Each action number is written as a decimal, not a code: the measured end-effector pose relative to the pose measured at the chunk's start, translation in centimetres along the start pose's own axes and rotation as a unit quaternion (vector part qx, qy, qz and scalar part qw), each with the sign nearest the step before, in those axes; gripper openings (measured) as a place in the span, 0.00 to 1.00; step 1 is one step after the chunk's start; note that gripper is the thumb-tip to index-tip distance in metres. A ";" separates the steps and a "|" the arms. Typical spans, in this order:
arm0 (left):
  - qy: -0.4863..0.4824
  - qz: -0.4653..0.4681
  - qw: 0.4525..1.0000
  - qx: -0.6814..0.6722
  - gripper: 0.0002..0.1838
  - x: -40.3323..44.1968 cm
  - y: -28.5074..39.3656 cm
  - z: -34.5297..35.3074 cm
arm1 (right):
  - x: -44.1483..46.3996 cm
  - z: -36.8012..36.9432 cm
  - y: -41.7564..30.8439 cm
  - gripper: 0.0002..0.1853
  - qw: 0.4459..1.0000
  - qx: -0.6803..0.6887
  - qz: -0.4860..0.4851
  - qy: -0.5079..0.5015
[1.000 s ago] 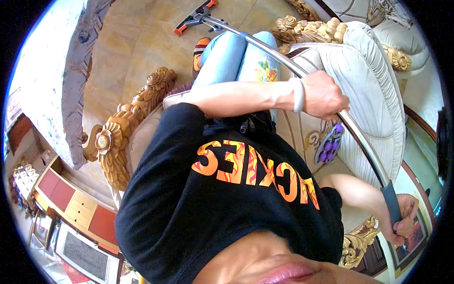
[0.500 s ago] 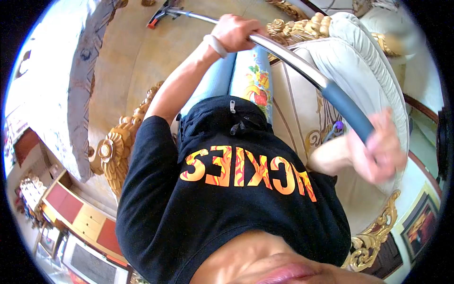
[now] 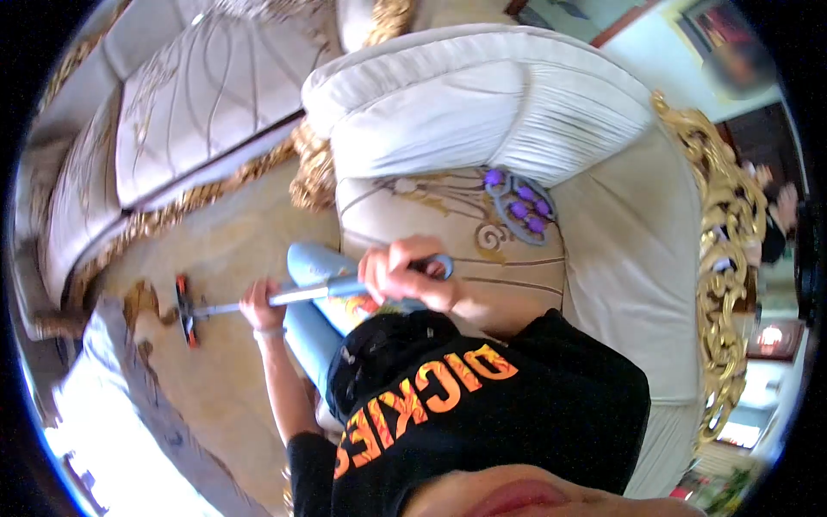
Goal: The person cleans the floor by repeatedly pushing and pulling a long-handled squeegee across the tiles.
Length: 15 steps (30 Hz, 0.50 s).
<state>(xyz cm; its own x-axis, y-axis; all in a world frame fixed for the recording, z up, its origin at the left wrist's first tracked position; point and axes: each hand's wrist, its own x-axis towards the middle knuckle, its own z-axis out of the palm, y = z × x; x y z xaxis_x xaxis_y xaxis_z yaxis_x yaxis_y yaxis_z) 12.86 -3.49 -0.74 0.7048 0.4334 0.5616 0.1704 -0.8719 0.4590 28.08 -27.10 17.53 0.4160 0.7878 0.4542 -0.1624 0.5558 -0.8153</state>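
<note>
A long-handled flat mop lies slantwise across the view, with a metal pole and a blue-grey grip. Its narrow head, orange at both ends, is down on the floor at the left. My left hand, with a pale band at the wrist, is closed round the lower part of the pole. Higher up, my right hand wraps the grip near its looped end, in front of my lap; it is slightly blurred.
A pale armchair with a gilded carved frame stands at my right. On its seat lies a grey item with purple knobs. A matching sofa is at the upper left, and a bright draped surface at the lower left.
My view has swung towards the armchair. The right hand has come in from the far right to in front of my lap, and the mop lies flatter across the view. Both hands keep hold.
</note>
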 end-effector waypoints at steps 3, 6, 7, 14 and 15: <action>-0.003 -0.024 0.999 -0.028 0.09 -0.7 1.2 -0.6 | -1.4 0.8 -0.3 0.13 1.000 0.002 0.000 0.007; 0.008 0.002 1.000 -0.018 0.12 -1.7 1.1 -0.5 | -2.8 1.4 0.2 0.13 0.999 0.022 -0.005 0.024; 0.010 -0.004 1.000 -0.005 0.13 -1.7 1.6 -0.7 | -3.1 1.5 0.3 0.13 0.999 0.027 -0.008 0.028; -0.013 -0.047 0.999 -0.009 0.08 -3.0 1.8 -1.6 | -3.9 3.0 0.3 0.13 0.999 0.014 -0.038 0.031; -0.005 -0.038 0.999 -0.013 0.07 -3.0 1.8 -1.8 | -4.1 3.2 0.7 0.12 0.998 0.013 -0.047 0.029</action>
<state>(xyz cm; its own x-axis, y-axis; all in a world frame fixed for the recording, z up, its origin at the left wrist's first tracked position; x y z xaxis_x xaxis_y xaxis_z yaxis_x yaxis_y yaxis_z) 9.80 -5.95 -0.36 0.6972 0.4954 0.5183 0.2059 -0.8308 0.5171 23.42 -29.05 16.22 0.4812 0.7160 0.5057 -0.1433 0.6334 -0.7604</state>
